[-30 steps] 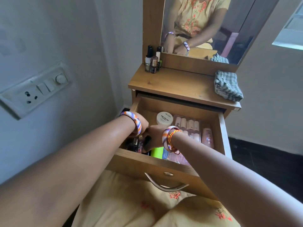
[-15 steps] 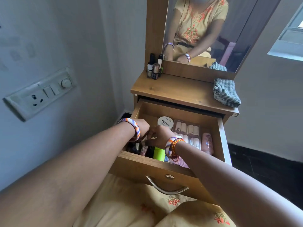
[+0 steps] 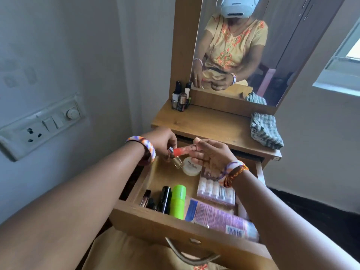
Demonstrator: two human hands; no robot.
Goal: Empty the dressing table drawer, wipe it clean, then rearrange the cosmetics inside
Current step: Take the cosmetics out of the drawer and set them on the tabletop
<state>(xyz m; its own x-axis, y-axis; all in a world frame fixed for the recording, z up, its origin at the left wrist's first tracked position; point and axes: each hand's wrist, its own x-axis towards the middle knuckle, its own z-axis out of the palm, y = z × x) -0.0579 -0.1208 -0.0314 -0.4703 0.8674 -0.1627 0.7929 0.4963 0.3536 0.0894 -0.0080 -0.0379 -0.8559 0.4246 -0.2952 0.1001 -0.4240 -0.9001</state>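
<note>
Drawer (image 3: 175,227) open; both hands hold tubes above.

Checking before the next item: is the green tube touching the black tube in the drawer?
Touching: head view shows the green tube lying flush against the black tube.

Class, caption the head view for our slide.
Both hands lift an orange tube from the open drawer of cosmetics.
</note>
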